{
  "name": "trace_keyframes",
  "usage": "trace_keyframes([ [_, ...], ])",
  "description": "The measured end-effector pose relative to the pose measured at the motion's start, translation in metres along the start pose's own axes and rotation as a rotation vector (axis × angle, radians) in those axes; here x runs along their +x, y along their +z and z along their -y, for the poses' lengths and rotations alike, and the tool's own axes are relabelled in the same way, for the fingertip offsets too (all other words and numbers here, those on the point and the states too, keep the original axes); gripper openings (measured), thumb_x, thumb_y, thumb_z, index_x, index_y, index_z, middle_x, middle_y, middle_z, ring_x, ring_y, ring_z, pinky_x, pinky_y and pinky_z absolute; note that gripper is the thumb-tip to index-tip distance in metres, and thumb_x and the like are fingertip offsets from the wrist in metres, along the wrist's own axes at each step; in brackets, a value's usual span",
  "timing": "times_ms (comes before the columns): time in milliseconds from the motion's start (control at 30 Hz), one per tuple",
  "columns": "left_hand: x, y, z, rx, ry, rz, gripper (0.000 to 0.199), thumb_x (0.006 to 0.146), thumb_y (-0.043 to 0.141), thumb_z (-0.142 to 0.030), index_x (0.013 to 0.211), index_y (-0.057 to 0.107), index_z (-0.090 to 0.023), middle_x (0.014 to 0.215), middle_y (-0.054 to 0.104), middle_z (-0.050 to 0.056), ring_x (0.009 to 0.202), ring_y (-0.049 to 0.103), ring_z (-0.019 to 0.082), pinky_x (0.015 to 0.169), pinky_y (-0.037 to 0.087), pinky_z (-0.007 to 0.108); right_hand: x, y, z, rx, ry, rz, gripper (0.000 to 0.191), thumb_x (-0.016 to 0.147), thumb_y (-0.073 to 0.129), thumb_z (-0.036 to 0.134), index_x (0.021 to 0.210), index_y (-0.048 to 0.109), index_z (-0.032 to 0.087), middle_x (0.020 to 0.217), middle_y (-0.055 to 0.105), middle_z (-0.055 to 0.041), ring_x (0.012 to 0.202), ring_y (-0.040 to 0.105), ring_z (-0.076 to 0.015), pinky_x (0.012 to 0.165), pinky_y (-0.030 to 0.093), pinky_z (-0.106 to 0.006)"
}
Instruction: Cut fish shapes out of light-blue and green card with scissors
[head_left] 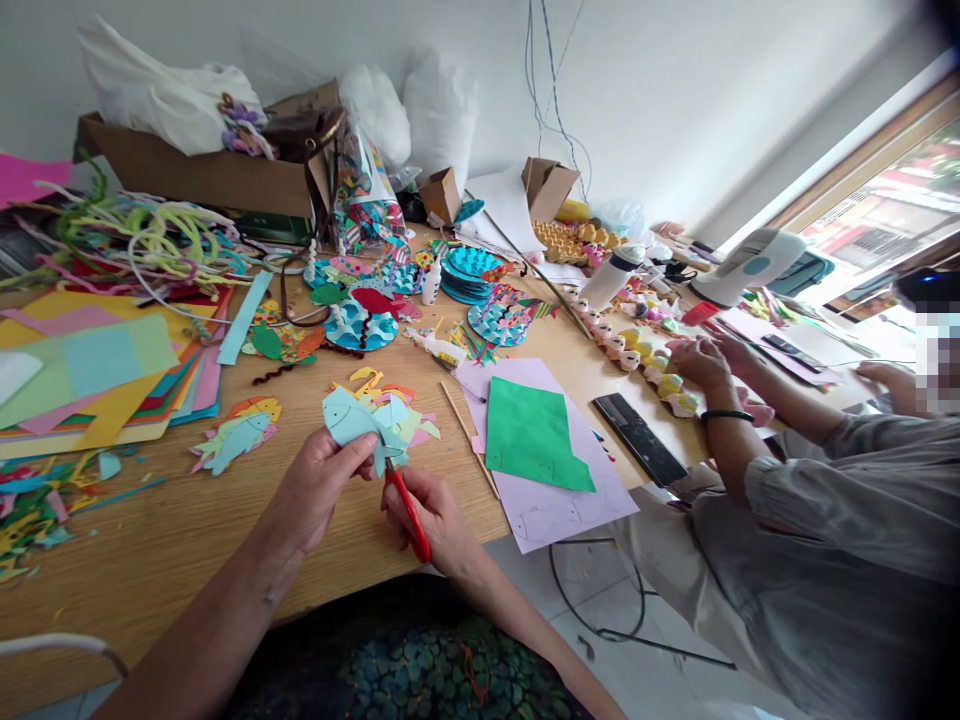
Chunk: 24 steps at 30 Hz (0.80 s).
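Observation:
Between thumb and fingers, my left hand pinches a light blue paper fish above the table's front edge. My right hand is closed around red-handled scissors. The blades point up at the fish's tail end, and part of them is hidden by the paper. Behind the fish lies a pile of yellow, orange and pale green paper cutouts. To the left rests a small stack of cut paper fish, a light blue one on top.
Right of my hands, a green sheet lies on a lilac sheet with pencilled fish. Paper scraps and coloured sheets lie left. Decorated blue paper plates and a glue bottle stand behind. A co-worker's hands work at right.

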<state>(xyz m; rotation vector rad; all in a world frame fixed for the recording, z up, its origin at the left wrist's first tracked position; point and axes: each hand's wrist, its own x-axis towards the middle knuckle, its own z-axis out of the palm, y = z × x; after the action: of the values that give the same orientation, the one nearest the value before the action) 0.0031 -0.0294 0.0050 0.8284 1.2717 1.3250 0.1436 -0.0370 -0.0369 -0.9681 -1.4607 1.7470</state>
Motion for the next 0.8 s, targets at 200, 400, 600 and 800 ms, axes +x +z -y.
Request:
trace_keyframes([
  [200, 0.0021, -0.001, 0.0011, 0.048, -0.002, 0.012, 0.016, 0.061, 0.068, -0.029, 0.054, 0.059, -0.018, 0.05, 0.056, -0.004, 0.051, 0.047, 0.011, 0.052, 0.04, 0.024, 0.0007, 0.0001, -0.0005, -0.025, 0.009, -0.023, 0.039, 0.084, 0.054, 0.052, 0.064, 0.046, 0.019, 0.053, 0.041, 0.0048, 0.045, 0.038, -0.0076, 0.041, 0.032, -0.02],
  [400, 0.003, -0.0028, 0.0022, 0.016, -0.027, 0.033, 0.014, 0.061, 0.069, -0.028, 0.057, 0.061, -0.018, 0.051, 0.058, -0.004, 0.052, 0.049, 0.011, 0.053, 0.041, 0.023, 0.0005, -0.0002, -0.0034, -0.048, 0.014, -0.043, 0.04, 0.084, 0.052, 0.051, 0.063, 0.044, 0.019, 0.053, 0.039, 0.0048, 0.047, 0.036, -0.0076, 0.043, 0.03, -0.02],
  [600, 0.0031, -0.0035, 0.0003, -0.006, -0.037, 0.055, 0.015, 0.06, 0.071, -0.028, 0.054, 0.061, -0.018, 0.05, 0.059, -0.003, 0.051, 0.05, 0.011, 0.052, 0.041, 0.023, 0.0002, -0.0009, -0.0024, -0.035, 0.001, -0.033, 0.039, 0.085, 0.052, 0.05, 0.062, 0.044, 0.019, 0.052, 0.038, 0.0049, 0.048, 0.034, -0.0078, 0.043, 0.029, -0.02],
  [800, 0.0036, -0.0037, -0.0006, -0.026, -0.058, 0.055, 0.014, 0.057, 0.071, -0.027, 0.053, 0.061, -0.018, 0.049, 0.06, -0.003, 0.05, 0.05, 0.011, 0.051, 0.041, 0.023, -0.0013, -0.0026, -0.0032, -0.069, -0.006, -0.023, 0.041, 0.085, 0.052, 0.05, 0.061, 0.043, 0.019, 0.052, 0.038, 0.0046, 0.049, 0.034, -0.0083, 0.044, 0.028, -0.02],
])
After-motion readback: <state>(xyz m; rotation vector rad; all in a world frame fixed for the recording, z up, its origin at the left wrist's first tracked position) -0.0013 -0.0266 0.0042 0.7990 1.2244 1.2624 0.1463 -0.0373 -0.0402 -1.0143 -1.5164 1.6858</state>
